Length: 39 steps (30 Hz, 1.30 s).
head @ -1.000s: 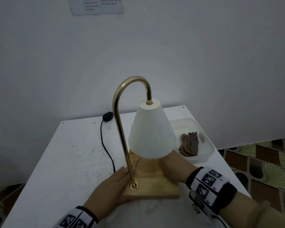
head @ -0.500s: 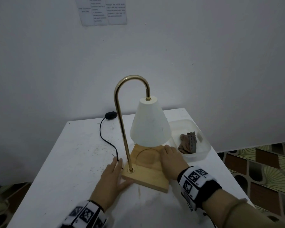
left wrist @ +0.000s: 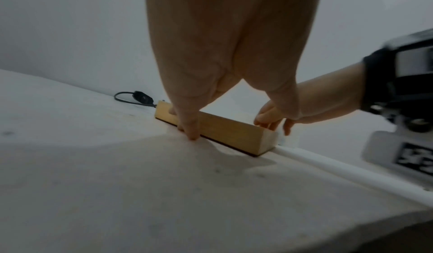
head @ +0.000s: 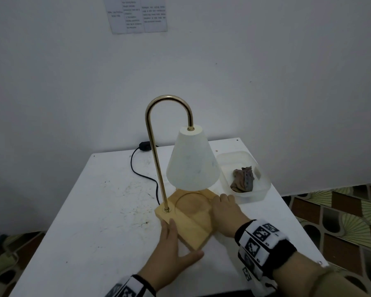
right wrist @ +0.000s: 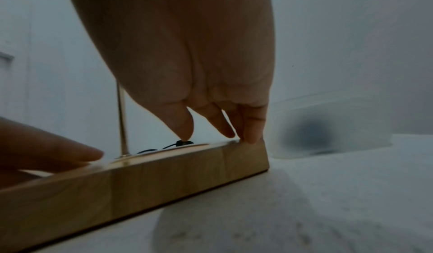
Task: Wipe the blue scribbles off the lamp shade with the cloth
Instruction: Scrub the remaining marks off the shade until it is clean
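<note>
The lamp stands mid-table with a white cone shade (head: 193,161) hung from a gold arched stem (head: 156,168) on a square wooden base (head: 191,217). Only faint bluish smudges show on the shade. A crumpled brown-grey cloth (head: 243,179) lies in the tub to the right, with neither hand on it. My left hand (head: 171,247) presses its straight fingers (left wrist: 189,127) against the base's near-left side. My right hand (head: 225,209) rests flat on the base's right edge, fingertips (right wrist: 250,134) on the top rim.
A translucent plastic tub (head: 261,189) sits at the table's right edge, close to the base. The lamp's black cord (head: 137,170) runs to the back of the white table (head: 94,221). A wall stands right behind, and patterned floor shows on both sides.
The lamp base has turned clockwise on the table, so a corner now points at me. My left hand slid from the left side to the near-left side; the right stayed on the right edge.
</note>
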Motion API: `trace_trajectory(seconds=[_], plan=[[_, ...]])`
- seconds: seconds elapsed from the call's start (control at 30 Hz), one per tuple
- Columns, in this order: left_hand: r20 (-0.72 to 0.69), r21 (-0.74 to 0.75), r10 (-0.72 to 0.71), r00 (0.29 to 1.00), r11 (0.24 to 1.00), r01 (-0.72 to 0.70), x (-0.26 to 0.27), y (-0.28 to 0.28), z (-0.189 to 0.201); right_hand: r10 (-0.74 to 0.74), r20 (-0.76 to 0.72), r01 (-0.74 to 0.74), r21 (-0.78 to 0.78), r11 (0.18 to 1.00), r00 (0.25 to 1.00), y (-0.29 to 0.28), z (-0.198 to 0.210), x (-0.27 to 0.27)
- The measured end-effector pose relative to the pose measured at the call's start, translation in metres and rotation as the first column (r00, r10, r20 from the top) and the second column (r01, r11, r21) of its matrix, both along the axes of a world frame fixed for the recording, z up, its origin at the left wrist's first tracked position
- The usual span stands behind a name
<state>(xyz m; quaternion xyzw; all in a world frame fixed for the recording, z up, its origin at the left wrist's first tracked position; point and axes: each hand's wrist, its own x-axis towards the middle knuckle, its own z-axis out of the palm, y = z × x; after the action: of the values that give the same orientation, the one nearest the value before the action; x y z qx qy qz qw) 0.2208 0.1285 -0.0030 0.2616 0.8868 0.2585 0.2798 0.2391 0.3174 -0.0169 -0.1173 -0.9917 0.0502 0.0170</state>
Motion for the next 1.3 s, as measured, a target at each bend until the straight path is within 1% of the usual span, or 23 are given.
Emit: trace_trajectory(seconds=[0.1, 0.17, 0.27, 0.3, 0.33, 0.4, 0.43, 0.5, 0.53, 0.57, 0.6, 0.63, 0.67, 0.7, 0.73, 0.83, 0.93, 1.0, 1.07, 1.2, 1.23, 1.27, 1.3], plan=[[-0.018, -0.046, -0.011, 1.0, 0.999, 0.01, -0.01, -0.005, 0.005, -0.027, 0.085, 0.016, 0.127, 0.992, 0.996, -0.01, 0.01, 0.018], [-0.037, -0.068, -0.036, 0.999, 0.997, 0.033, -0.018, -0.01, 0.007, -0.043, 0.125, 0.026, 0.138, 0.99, 0.991, -0.019, 0.014, 0.027], [-0.051, -0.087, -0.092, 0.994, 0.992, 0.088, -0.033, -0.018, 0.008, 0.037, 0.127, -0.061, 0.189, 0.98, 0.991, -0.028, 0.018, 0.036], [-0.047, -0.083, -0.116, 0.992, 0.99, 0.112, -0.039, -0.02, 0.007, 0.091, 0.15, -0.119, 0.186, 0.975, 0.984, -0.032, 0.02, 0.04], [-0.04, -0.075, -0.14, 0.989, 0.988, 0.136, -0.044, -0.023, 0.01, 0.11, 0.13, -0.134, 0.196, 0.971, 0.985, -0.034, 0.021, 0.043], [-0.037, -0.074, -0.176, 0.984, 0.982, 0.173, -0.053, -0.026, 0.016, 0.116, 0.148, -0.136, 0.131, 0.982, 0.982, -0.04, 0.027, 0.051], [-0.034, -0.077, -0.19, 0.981, 0.979, 0.187, -0.056, -0.028, 0.02, 0.132, 0.201, -0.147, 0.059, 0.987, 0.971, -0.04, 0.027, 0.055], [-0.002, -0.054, -0.199, 0.98, 0.979, 0.199, -0.061, -0.03, 0.023, 0.11, 0.076, -0.095, -0.176, 0.98, 0.991, -0.032, 0.03, 0.063], [0.007, -0.039, -0.202, 0.979, 0.979, 0.202, -0.062, -0.031, 0.022, 0.069, 0.06, -0.047, -0.3, 0.953, 0.996, -0.025, 0.039, 0.063], [0.01, -0.022, -0.203, 0.979, 0.979, 0.203, -0.063, -0.031, 0.02, 0.004, 0.001, -0.003, -0.394, 0.919, 1.0, -0.014, 0.046, 0.059], [0.015, 0.003, -0.2, 0.98, 0.98, 0.2, -0.061, -0.032, 0.017, -0.101, -0.081, 0.054, -0.448, 0.892, 0.992, 0.001, 0.052, 0.053], [0.01, 0.026, -0.199, 0.98, 0.98, 0.198, -0.059, -0.032, 0.014, -0.203, -0.201, 0.092, -0.453, 0.887, 0.958, 0.02, 0.06, 0.043], [-0.013, 0.036, -0.193, 0.981, 0.98, 0.194, -0.057, -0.031, 0.01, -0.29, -0.309, 0.142, -0.424, 0.895, 0.906, 0.039, 0.062, 0.032], [-0.053, 0.038, -0.188, 0.981, 0.981, 0.19, -0.054, -0.03, 0.007, -0.338, -0.371, 0.187, -0.386, 0.903, 0.865, 0.057, 0.065, 0.02], [-0.085, 0.044, -0.183, 0.979, 0.981, 0.188, -0.052, -0.028, 0.004, -0.359, -0.352, 0.233, -0.353, 0.906, 0.864, 0.071, 0.065, 0.008], [-0.125, 0.067, -0.199, 0.972, 0.976, 0.209, -0.05, -0.022, -0.002, -0.316, -0.084, 0.292, -0.222, 0.93, 0.945, 0.099, 0.055, -0.018], [-0.149, -0.004, -0.233, 0.961, 0.972, 0.235, -0.05, -0.018, -0.005, -0.29, 0.102, 0.3, -0.102, 0.948, 0.951, 0.11, 0.044, -0.035], [-0.159, 0.0, -0.223, 0.962, 0.974, 0.226, -0.05, -0.017, -0.007, -0.287, 0.19, 0.3, -0.046, 0.953, 0.939, 0.116, 0.034, -0.044], [-0.155, 0.034, -0.219, 0.963, 0.973, 0.227, -0.051, -0.018, -0.011, -0.294, 0.203, 0.305, -0.022, 0.952, 0.934, 0.119, 0.028, -0.048], [-0.161, 0.063, -0.221, 0.962, 0.97, 0.233, -0.052, -0.019, -0.016, -0.307, 0.143, 0.316, -0.044, 0.948, 0.941, 0.123, 0.025, -0.05], [-0.161, 0.063, -0.223, 0.961, 0.97, 0.236, -0.051, -0.019, -0.015, -0.316, 0.101, 0.325, -0.093, 0.941, 0.943, 0.122, 0.03, -0.048], [-0.16, 0.057, -0.227, 0.961, 0.969, 0.239, -0.051, -0.018, -0.015, -0.338, 0.028, 0.337, -0.179, 0.924, 0.941, 0.12, 0.038, -0.045], [-0.16, 0.053, -0.228, 0.96, 0.97, 0.239, -0.051, -0.018, -0.015, -0.375, -0.081, 0.336, -0.301, 0.892, 0.923, 0.116, 0.048, -0.041]])
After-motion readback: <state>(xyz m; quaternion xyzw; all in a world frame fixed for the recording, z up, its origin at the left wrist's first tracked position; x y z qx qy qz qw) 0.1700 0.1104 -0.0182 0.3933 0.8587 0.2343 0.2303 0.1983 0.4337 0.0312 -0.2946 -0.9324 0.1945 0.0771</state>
